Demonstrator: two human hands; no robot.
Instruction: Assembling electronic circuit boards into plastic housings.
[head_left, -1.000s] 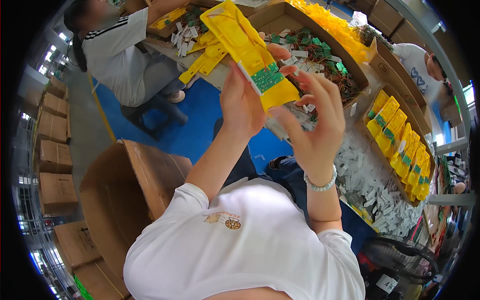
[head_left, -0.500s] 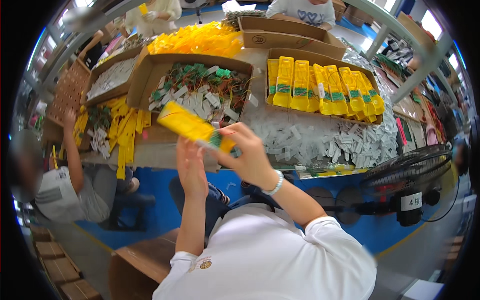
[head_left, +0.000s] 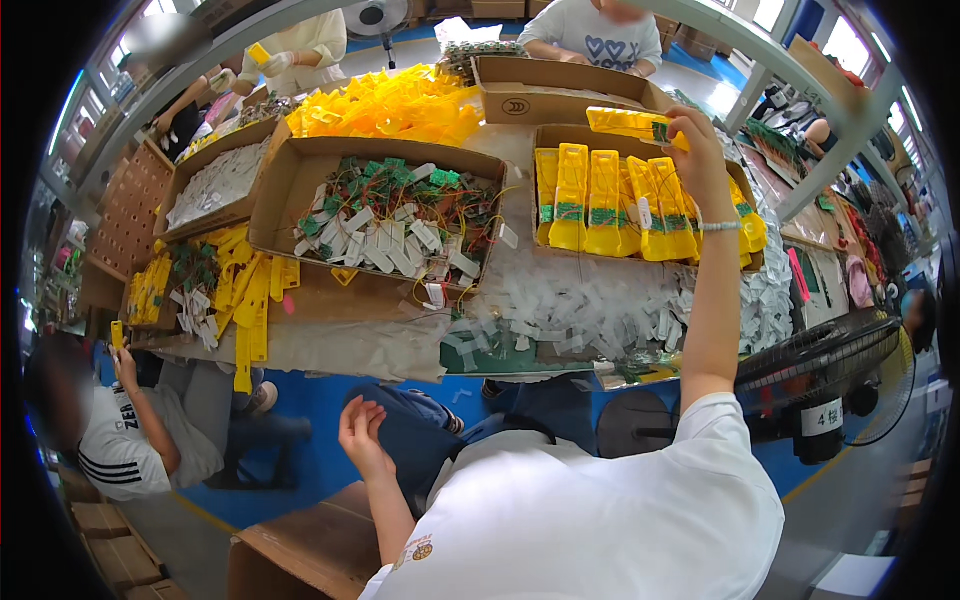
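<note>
My right hand [head_left: 702, 165] is stretched out over the cardboard box [head_left: 545, 135] at the back right. It grips one end of a yellow plastic casing [head_left: 622, 121] with a green circuit board in it. Below that casing, similar yellow casings [head_left: 604, 210] with green boards stand in a row inside the box. My left hand [head_left: 366, 438] hangs in front of the table's near edge, above my lap. Nothing is in it, and its fingers are loosely curled and apart.
Green circuit boards with wires and white blocks [head_left: 385, 245] fill another carton. Yellow parts [head_left: 385, 112] are heaped behind it. Clear plastic pieces [head_left: 610, 305] litter the table. A black fan [head_left: 825, 350] stands at the right. A co-worker [head_left: 150, 425] sits at the left; others are across the table.
My right hand has carried the yellow casing from in front of me to above the right-hand box. My left hand has let go of it and dropped toward my lap.
</note>
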